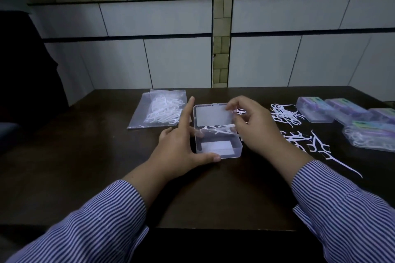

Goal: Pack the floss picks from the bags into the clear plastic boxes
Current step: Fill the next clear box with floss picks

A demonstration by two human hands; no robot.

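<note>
A clear plastic box (218,149) stands open in the middle of the dark table, its lid (211,115) tilted back. A few white floss picks (215,130) lie along the box's far inner edge. My left hand (181,145) holds the box's left side, thumb along the front wall, index finger raised. My right hand (254,126) hovers over the box's right side and pinches a small bunch of floss picks (239,111). A clear bag of floss picks (162,109) lies to the left of the box. Loose floss picks (299,130) are scattered to the right.
Several closed clear boxes (350,117) with coloured contents sit at the far right of the table. The table's near edge (213,228) runs just in front of my striped sleeves. A tiled wall stands behind the table.
</note>
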